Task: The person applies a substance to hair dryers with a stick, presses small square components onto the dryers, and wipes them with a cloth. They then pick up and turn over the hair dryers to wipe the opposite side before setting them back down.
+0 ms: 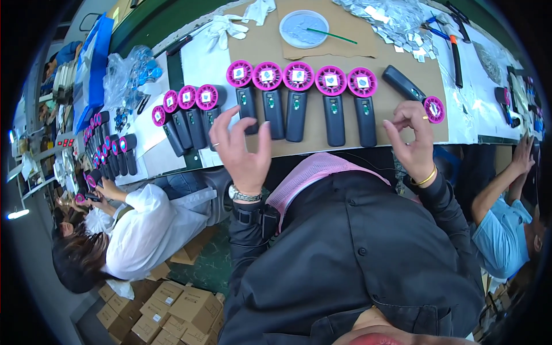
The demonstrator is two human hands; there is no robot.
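Observation:
Handheld fans [298, 86] with dark grey handles and magenta round heads stand in a row on the brown cardboard [402, 66]. Each head has a white square at its centre, and small green parts show on the handles. My left hand [242, 152], with a ring and a watch, is raised with fingers apart, just in front of the leftmost fan of this row. My right hand [413, 141], wearing a ring and a bracelet, is half curled with thumb and fingers apart. Beside it lies a tilted fan [405, 83], its magenta head near my knuckles. Neither hand visibly holds anything.
More fans [187, 115] stand left on white paper. Behind are a round dish [293, 31] of grey paste with a green stick, white gloves [221, 31], loose white squares [402, 37] and an orange-handled hammer [455, 57]. Co-workers sit left [149, 224] and right [506, 224].

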